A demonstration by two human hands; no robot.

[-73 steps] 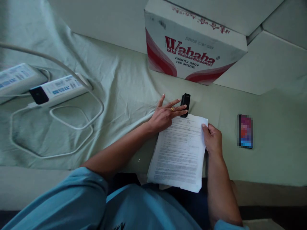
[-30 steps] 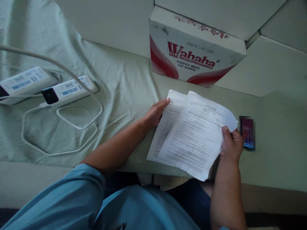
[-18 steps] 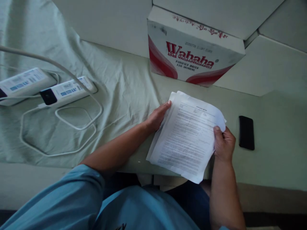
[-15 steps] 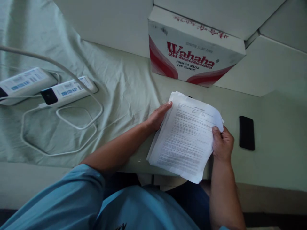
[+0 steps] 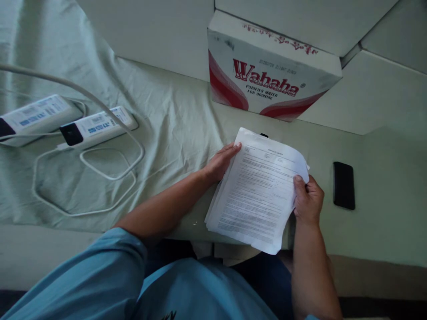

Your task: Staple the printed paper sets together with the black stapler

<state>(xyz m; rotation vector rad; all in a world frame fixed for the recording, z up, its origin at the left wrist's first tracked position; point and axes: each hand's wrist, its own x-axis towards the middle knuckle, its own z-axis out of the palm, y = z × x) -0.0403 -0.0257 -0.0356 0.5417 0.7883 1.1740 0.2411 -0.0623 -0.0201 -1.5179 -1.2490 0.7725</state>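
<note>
A stack of printed papers [image 5: 255, 195] is held up over the front edge of the table, its text side facing me. My left hand [image 5: 222, 161] grips its left edge, thumb on top and the other fingers mostly hidden. On the right edge, my right hand [image 5: 308, 198] is closed with the thumb pressing the top sheet, which curls at that corner. The sheets are slightly uneven along the left side. A small black object [image 5: 264, 135] peeks out behind the top edge; its kind cannot be made out.
A black phone [image 5: 344, 185] lies right of my right hand. At the back stands a Wahaha water carton [image 5: 267, 75]. Two white power banks [image 5: 100, 126] with white cables [image 5: 90, 213] rest at the left on a wrinkled pale green cloth [image 5: 173, 111].
Very little differs. My right hand and the right edge of the papers have shifted slightly to the left, and more of the small black object shows behind them.
</note>
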